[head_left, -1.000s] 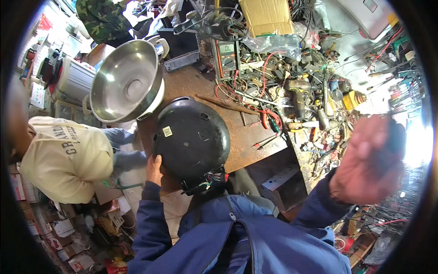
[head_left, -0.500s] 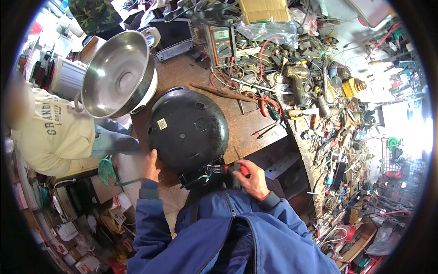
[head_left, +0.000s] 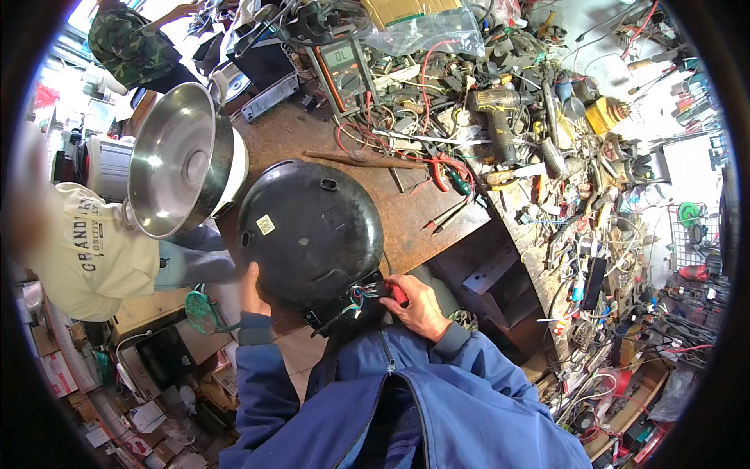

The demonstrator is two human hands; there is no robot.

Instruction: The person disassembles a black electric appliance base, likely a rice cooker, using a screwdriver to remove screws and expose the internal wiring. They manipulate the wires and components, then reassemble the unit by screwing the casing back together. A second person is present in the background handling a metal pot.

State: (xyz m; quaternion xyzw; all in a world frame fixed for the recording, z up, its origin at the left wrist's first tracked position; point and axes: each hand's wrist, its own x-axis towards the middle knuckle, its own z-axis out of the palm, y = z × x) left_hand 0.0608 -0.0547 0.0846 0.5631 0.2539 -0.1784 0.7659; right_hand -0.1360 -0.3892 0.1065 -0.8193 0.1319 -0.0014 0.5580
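Observation:
A round black appliance base (head_left: 308, 227) lies upside down at the wooden table's near edge, with a pale sticker and an open housing of coloured wires (head_left: 362, 295) on its near side. My left hand (head_left: 254, 293) grips its left rim, fingers partly hidden beneath it. My right hand (head_left: 418, 309) holds a red-handled screwdriver (head_left: 397, 294) beside the wired housing, its tip too small to make out.
A steel pan (head_left: 168, 156) stands at back left, beside a person in a cream sweatshirt (head_left: 82, 250); another in camouflage (head_left: 133, 43) is behind. A multimeter (head_left: 341, 74), cordless drill (head_left: 498, 117), leads, pliers and heaped parts crowd the table (head_left: 422, 234).
My right hand has come from the far right to the housing with the screwdriver. The base sits slightly further left in view as the view has shifted. The camouflaged person shows more.

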